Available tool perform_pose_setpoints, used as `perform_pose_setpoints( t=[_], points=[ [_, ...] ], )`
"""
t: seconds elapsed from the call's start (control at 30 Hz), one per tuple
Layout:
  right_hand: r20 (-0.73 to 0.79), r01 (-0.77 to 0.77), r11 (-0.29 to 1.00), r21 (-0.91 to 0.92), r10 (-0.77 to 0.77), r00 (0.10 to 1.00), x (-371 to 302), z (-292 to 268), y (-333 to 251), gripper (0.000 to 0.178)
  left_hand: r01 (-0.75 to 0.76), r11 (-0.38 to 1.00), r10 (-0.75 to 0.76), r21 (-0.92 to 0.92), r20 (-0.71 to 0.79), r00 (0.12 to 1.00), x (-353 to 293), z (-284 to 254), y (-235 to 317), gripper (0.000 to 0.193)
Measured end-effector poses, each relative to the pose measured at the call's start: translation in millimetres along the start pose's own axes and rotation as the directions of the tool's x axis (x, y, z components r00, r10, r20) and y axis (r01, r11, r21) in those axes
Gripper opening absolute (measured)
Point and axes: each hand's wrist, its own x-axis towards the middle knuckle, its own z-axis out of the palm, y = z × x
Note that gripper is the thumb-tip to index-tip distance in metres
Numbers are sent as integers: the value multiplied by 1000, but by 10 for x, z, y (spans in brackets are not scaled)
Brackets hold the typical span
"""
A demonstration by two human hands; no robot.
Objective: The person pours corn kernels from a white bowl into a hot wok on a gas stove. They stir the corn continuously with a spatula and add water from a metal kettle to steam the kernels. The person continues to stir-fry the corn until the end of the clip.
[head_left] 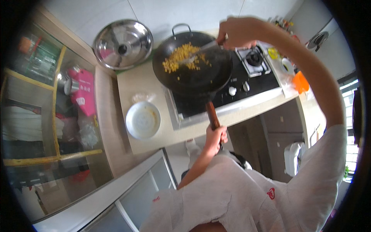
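Note:
A black wok (218, 73) sits over the left part of the gas stove, with small yellow pieces of food (183, 54), like corn kernels, heaped in its far left part. My left hand (215, 139) is closed around the wok's brown wooden handle (211, 114). Above the wok's far right rim, my right hand (241, 34) grips a metal spatula (206, 47). Its blade reaches down into the yellow food and is partly covered by it.
Left of the wok, a shiny domed lid (125, 46) leans on the wall. A pale, stained bowl (143, 120) stands on the counter (125, 83). To the right are a second burner (254, 60), two stove knobs (232, 91) and an orange container (300, 82).

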Motion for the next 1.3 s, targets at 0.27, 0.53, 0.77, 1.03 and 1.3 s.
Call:
perform_pose_setpoints(
  t=[0.27, 0.53, 0.77, 1.03, 1.3],
  points=[
    [95, -7, 960, -281, 35, 995, -157, 447, 8, 26, 6, 1000, -6, -6, -4, 1000, 23, -32, -3, 22],
    [179, -45, 943, -330, 109, 978, -705, -119, 183, 30, -22, 1000, 22, 21, -17, 1000, 1, -13, -12, 19],
    [50, 135, 939, -318, -126, 991, 135, -29, 84, 25, -23, 1000, 23, -10, 6, 1000, -9, -18, -6, 20],
    [43, 75, 952, -298, -65, 997, 345, 286, 194, 29, -50, 999, 50, -4, 24, 998, -19, 16, 24, 21],
    [-129, 27, 894, -448, -95, 987, -492, 55, 631, 28, 7, 999, -7, -32, -4, 1000, -40, -6, -53, 21]
  ],
)
